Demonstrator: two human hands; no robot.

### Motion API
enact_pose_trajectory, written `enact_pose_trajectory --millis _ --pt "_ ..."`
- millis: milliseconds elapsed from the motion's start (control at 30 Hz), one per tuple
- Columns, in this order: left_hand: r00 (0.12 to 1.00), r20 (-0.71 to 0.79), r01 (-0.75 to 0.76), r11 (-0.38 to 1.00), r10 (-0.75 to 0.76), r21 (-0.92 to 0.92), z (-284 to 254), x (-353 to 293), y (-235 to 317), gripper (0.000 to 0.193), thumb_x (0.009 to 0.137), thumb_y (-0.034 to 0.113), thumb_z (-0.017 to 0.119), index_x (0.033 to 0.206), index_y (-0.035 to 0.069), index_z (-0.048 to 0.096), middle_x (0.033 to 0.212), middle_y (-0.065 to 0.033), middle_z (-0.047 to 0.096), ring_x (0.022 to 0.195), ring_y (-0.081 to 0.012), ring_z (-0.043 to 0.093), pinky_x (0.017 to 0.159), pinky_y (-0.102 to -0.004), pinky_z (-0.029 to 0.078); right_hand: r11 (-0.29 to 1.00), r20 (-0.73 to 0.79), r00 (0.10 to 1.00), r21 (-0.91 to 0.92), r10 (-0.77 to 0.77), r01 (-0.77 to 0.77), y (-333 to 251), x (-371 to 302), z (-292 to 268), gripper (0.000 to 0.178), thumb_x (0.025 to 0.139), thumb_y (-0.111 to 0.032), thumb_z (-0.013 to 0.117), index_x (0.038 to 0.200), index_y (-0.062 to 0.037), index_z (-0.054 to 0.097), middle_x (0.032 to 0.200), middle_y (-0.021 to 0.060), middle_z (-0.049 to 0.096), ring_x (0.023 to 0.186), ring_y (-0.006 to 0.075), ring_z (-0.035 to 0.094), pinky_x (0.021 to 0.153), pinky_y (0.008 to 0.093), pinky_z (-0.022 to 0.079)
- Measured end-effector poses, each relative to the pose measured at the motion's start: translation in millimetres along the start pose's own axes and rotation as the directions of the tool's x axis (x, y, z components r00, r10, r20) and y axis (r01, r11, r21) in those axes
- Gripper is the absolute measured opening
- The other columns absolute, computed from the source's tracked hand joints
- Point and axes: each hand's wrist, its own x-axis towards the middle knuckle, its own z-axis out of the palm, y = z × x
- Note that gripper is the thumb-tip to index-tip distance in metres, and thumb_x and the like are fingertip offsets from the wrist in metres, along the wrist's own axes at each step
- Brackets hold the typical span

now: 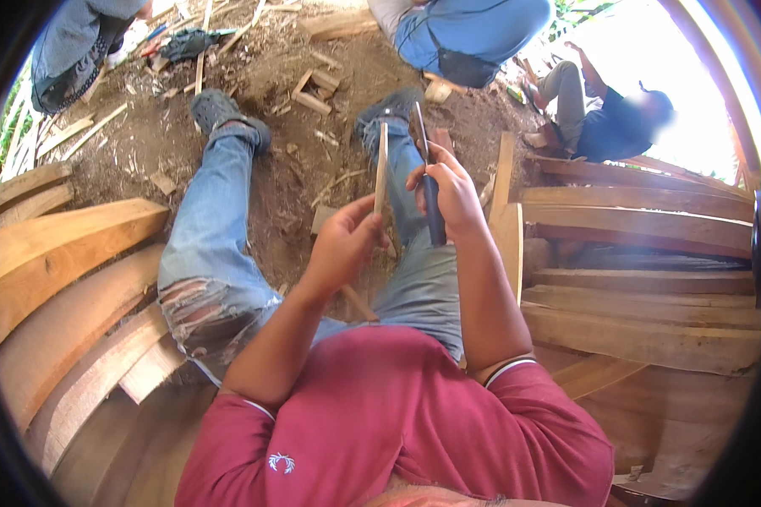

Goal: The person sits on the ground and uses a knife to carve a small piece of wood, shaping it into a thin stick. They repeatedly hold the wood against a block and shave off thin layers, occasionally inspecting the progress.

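My left hand (344,242) is closed around the lower end of a thin wooden strip (381,173), which points up and away from me. In my right hand (452,193) is a knife with a dark handle (434,213), its narrow blade (419,127) also pointing away. The blade stands just to the right of the strip, with a small gap between them. Both hands are raised above my lap, over my right leg in blue jeans (418,283). Parts of the fingers on the knife are hidden behind the hand.
Stacked wooden boards flank me on the left (68,241) and right (643,228). Between my feet the dirt ground (287,173) carries wood shavings and offcuts (314,89). Three other people sit or crouch ahead, one (621,122) at the far right. An upright board (507,228) stands beside my right forearm.
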Motion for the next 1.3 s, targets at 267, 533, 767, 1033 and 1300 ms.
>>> enact_pose_trajectory --millis 267,533,767,1033,1300 --pt "0.888 -0.136 0.424 0.896 -0.440 -0.135 -34 44 -111 0.034 0.102 0.027 0.055 0.130 0.008 0.062 0.095 0.0005 0.070 0.060 -0.0020 0.051 0.053 -0.0183 0.042 0.653 0.037 0.933 -0.725 0.357 -0.221 112 -12 -32 0.057 0.084 -0.006 0.059 0.140 0.0007 0.052 0.087 0.0131 0.072 0.069 0.0186 0.066 0.062 0.0334 0.051" --pt "0.776 -0.235 0.594 0.804 -0.585 -0.042 -73 60 -180 0.029 0.100 0.026 0.053 0.125 0.015 0.064 0.102 -0.0002 0.072 0.059 -0.0024 0.051 0.049 -0.0188 0.041 0.694 0.093 0.815 -0.585 0.572 -0.420 153 -35 -8 0.055 0.089 -0.004 0.055 0.144 -0.0024 0.051 0.086 0.0154 0.072 0.058 0.0229 0.068 0.051 0.0375 0.053" --pt "0.763 -0.259 0.612 0.791 -0.592 -0.005 -60 54 -178 0.030 0.101 0.027 0.052 0.127 0.017 0.063 0.093 0.0007 0.068 0.060 -0.0062 0.048 0.053 -0.0247 0.041 0.623 0.064 0.878 -0.729 0.475 -0.284 160 -37 10 0.054 0.088 -0.013 0.053 0.140 -0.0019 0.057 0.101 0.0270 0.072 0.068 0.0333 0.072 0.069 0.0423 0.057" --pt "0.802 -0.263 0.550 0.835 -0.537 -0.025 -71 58 -201 0.028 0.100 0.027 0.051 0.118 0.011 0.066 0.079 -0.0013 0.062 0.056 -0.0104 0.048 0.051 -0.0274 0.039 0.554 0.159 0.891 -0.824 0.424 -0.117 170 -35 17 0.050 0.084 -0.019 0.053 0.130 -0.0045 0.066 0.120 0.0260 0.067 0.115 0.0397 0.064 0.099 0.0444 0.050" --pt "0.797 -0.286 0.525 0.844 -0.532 -0.106 -62 53 -200 0.039 0.098 0.024 0.048 0.134 0.013 0.058 0.072 -0.0019 0.056 0.052 -0.0119 0.047 0.046 -0.0274 0.037 0.538 0.203 0.925 -0.843 0.320 -0.001 194 -35 15 0.050 0.088 -0.016 0.049 0.133 0.0006 0.062 0.124 0.0286 0.064 0.118 0.0405 0.062 0.103 0.0425 0.047"
